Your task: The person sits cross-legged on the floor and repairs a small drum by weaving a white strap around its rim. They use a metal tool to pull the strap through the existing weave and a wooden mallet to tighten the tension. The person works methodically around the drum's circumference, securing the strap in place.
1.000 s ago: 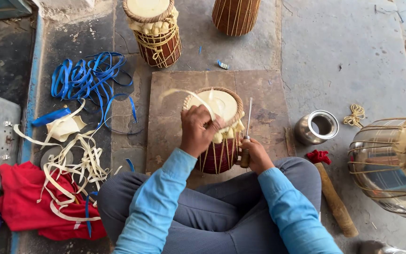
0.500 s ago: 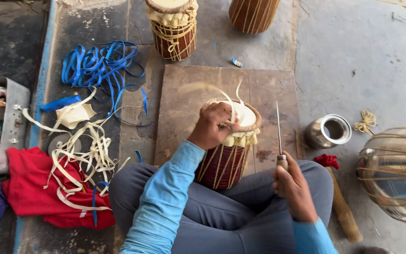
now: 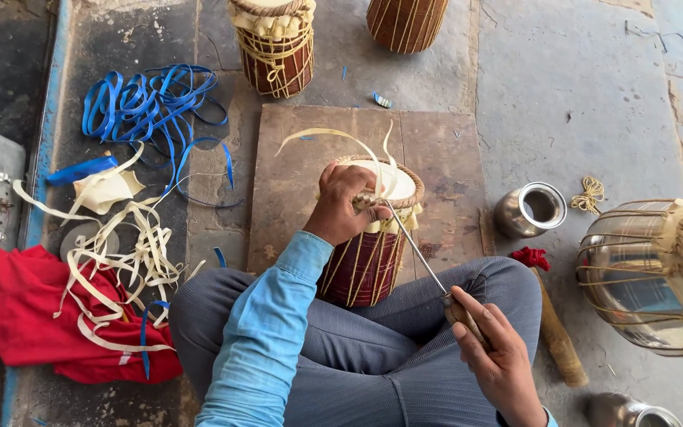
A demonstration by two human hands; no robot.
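A seated person works on a small drum with a long metal awl.

The drum stands upright between the knees at the near edge of a wooden board. The left hand is closed over the drum's rim, apparently pinching a pale hide strip. The right hand grips the awl's handle, its tip reaching the rim. A steel cup stands just off the board's right edge.

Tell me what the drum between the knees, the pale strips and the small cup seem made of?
Drum: dark red wood probably, matte, with a pale skin-like head.
Strips: likely rawhide; cream, flat, curling.
Cup: metal, shiny and reflective.
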